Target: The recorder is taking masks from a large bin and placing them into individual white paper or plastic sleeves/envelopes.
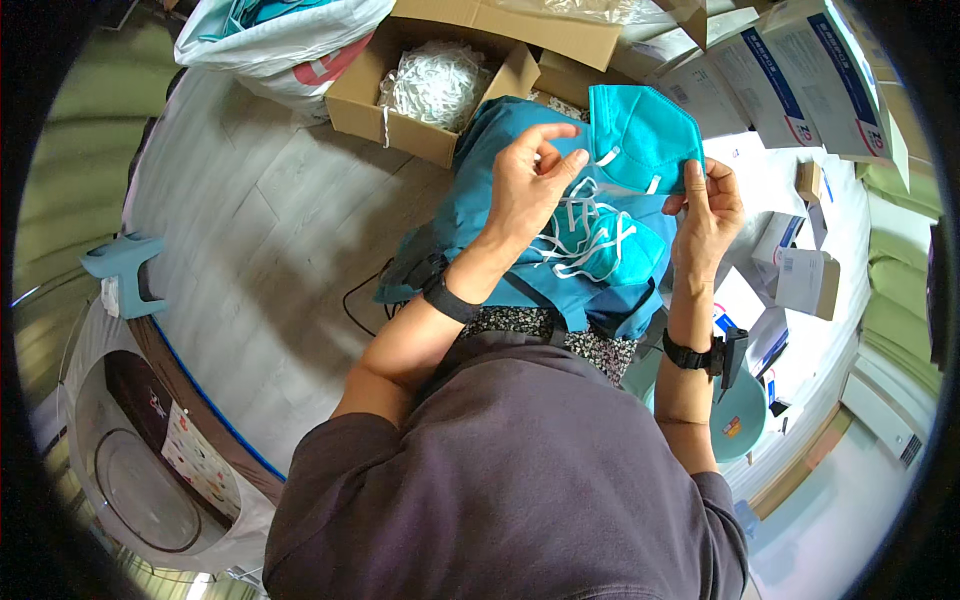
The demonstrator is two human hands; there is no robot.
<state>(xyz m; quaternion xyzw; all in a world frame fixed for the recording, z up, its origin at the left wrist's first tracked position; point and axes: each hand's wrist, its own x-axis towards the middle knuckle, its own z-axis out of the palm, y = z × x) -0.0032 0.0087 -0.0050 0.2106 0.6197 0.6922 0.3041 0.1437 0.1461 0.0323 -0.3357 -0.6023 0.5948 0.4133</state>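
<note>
My right hand [708, 205] pinches the lower right corner of a teal folded face mask [645, 135] between thumb and fingers. The mask is held up flat, with short bits of white strap at its lower edge. Just left of it is my left hand [532, 185], thumb and index finger apart and the other fingers curled, with nothing visible in it. Below the hands, more teal masks [625, 250] with tangled white ear loops [580, 235] lie on the blue cloth [490, 150] over my lap.
An open cardboard box [415, 135] beyond my lap holds a heap of white straps [437, 85]. A white plastic bag [300, 60] with teal things stands left of it. White cartons [800, 85] crowd the far right. A pale green stool [735, 415] is at my right.
</note>
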